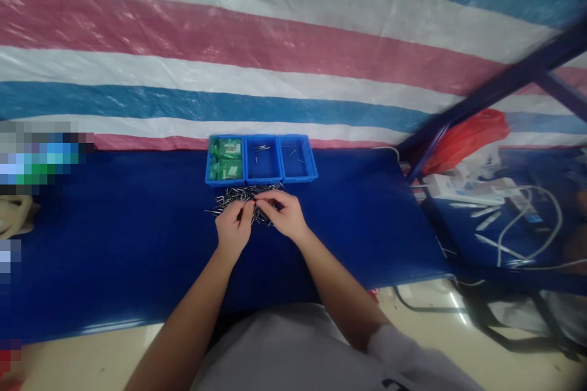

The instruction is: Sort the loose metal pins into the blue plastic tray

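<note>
A loose pile of thin metal pins or screws lies on the blue table in front of me; their exact kind is too small to tell. Over the pile, my left hand is closed, thumb and fingers pinched together. My right hand meets it fingertip to fingertip, also pinched. Whatever sits between the fingers is hidden. Just behind the pile stand three blue bins side by side. The left bin contains green packets. A few thin metal pieces lie in the middle bin and in the right bin.
The blue tabletop runs left and right of the pile. Behind it hangs a striped plastic sheet. To the right are a dark metal frame, a red bag, a white power strip and loose cables.
</note>
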Motion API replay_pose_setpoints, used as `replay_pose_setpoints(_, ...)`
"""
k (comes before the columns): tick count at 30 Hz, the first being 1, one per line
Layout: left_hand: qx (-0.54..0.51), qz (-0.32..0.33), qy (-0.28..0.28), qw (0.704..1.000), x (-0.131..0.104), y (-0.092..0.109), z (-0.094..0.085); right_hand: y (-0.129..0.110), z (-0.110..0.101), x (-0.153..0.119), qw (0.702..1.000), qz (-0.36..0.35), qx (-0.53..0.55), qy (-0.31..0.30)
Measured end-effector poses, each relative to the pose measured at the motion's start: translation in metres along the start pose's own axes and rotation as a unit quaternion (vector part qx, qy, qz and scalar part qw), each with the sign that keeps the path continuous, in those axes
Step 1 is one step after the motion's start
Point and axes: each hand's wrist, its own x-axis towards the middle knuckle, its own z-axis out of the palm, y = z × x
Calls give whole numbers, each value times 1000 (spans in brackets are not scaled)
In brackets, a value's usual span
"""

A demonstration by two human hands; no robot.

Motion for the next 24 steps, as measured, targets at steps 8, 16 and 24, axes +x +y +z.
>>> replay_pose_setpoints(8,-3,18,-3,1000,-2,-6,0,2,-1,0,988,-115,-104,-8)
replay_pose_setpoints(16,-38,-2,-1,999,-2,-1,1,2,1,-1,1000,-11,9,21)
replay_pose_setpoints(24,-44,-18,-14,999,-3,-2,3,3,2,-1,986,82,142,3)
